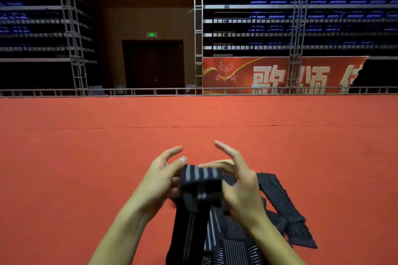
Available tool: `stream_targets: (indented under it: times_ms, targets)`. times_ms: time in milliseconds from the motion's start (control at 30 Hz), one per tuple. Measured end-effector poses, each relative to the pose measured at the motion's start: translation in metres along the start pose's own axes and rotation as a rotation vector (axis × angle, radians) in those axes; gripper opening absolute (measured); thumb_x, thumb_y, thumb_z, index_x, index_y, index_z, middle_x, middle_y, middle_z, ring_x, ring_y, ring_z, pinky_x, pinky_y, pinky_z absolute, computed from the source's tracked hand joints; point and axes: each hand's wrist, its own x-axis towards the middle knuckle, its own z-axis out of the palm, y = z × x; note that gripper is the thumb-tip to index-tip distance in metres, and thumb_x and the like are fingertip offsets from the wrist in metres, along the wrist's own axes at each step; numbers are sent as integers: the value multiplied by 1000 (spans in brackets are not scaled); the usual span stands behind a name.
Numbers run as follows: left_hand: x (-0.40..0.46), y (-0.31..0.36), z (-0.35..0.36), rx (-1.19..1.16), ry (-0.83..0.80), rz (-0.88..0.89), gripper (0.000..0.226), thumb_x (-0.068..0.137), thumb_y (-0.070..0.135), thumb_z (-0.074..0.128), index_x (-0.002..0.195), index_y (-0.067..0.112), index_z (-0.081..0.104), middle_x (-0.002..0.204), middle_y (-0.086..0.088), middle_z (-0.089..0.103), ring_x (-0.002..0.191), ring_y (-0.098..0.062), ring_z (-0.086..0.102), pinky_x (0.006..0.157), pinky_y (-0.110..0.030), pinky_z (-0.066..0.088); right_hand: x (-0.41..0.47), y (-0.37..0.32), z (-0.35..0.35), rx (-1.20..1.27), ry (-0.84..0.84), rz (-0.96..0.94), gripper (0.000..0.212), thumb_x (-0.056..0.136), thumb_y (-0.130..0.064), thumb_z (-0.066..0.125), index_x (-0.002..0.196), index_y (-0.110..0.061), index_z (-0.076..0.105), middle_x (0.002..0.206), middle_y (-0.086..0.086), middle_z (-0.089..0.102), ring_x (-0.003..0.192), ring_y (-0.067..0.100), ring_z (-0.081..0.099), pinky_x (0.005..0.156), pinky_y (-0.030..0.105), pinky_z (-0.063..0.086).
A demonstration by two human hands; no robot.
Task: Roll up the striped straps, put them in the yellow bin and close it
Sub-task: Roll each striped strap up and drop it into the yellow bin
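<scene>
We see a dim hall, red carpet (193, 118) evenly lit from above, motion-blurred hands, our view's edges bowed.

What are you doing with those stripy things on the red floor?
A person is rolling up a dark striped strap with both hands. The left hand and the right hand hold the rolled part between them, while the rest of the strap hangs down toward the red carpet. More striped straps lie loose in a pile underneath and to the right, not rolled yet. No yellow bin shows in this view, so nothing can be seen put away.
</scene>
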Motion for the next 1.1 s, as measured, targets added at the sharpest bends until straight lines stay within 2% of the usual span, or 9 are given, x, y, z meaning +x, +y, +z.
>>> stream_targets:
  times_ms: [133,267,400,500,633,733,800,900,1100]
  targets:
    - [-14,2,-3,105,130,173,38,110,24,59,147,25,49,96,-18,82,84,-38,81,66,-39,66,17,-13,-5,209,89,296,66,96,-8,79,151,-30,50,105,-2,84,92,20,82,77,39,67]
    - [-26,5,-6,259,153,401,68,98,1,74,152,31,46,117,1,81,103,-25,79,89,-39,64,21,-17,-2,244,52,450,81,86,-40,81,156,-28,42,95,-5,84,88,13,82,72,20,60]
    - [-29,11,8,155,112,441,66,93,8,79,149,31,51,106,-4,84,100,-18,80,84,-21,59,9,-10,7,212,-72,499,73,100,-24,76,161,-27,35,102,1,84,96,19,82,94,42,63]
    - [-26,8,12,126,209,455,58,92,11,81,141,32,60,92,-9,84,85,-22,81,74,-27,60,0,-10,8,279,-125,493,68,101,-16,74,157,-30,37,104,6,84,98,27,82,100,54,61]
    - [-23,8,13,18,195,369,63,92,4,81,142,32,58,96,-13,83,86,-27,81,69,-28,61,-14,-5,7,251,-141,448,72,100,-33,77,156,-41,33,99,12,83,94,36,80,96,54,61]
    - [-19,11,13,-16,163,311,68,92,-1,80,146,31,55,102,-13,83,94,-32,82,72,-29,63,-21,-5,7,199,-63,401,65,99,-43,76,152,-49,38,75,1,72,64,25,60,72,36,51]
    - [-18,12,14,-17,134,296,70,92,-4,78,148,31,53,105,-13,83,94,-30,82,70,-29,62,-17,-10,8,200,13,357,59,101,-33,75,149,-46,42,67,0,63,59,17,52,64,30,44]
    - [-21,13,15,6,84,292,70,95,-4,75,150,32,50,108,-10,83,97,-31,81,72,-29,62,-8,-17,8,261,84,321,61,101,-15,74,150,-36,44,88,4,82,79,24,78,79,39,62]
    - [-23,18,22,106,113,349,72,92,4,81,149,37,52,99,-8,84,92,-27,82,74,-31,64,-1,-12,10,287,111,335,66,98,-23,80,150,-40,44,90,15,81,84,41,79,83,46,62]
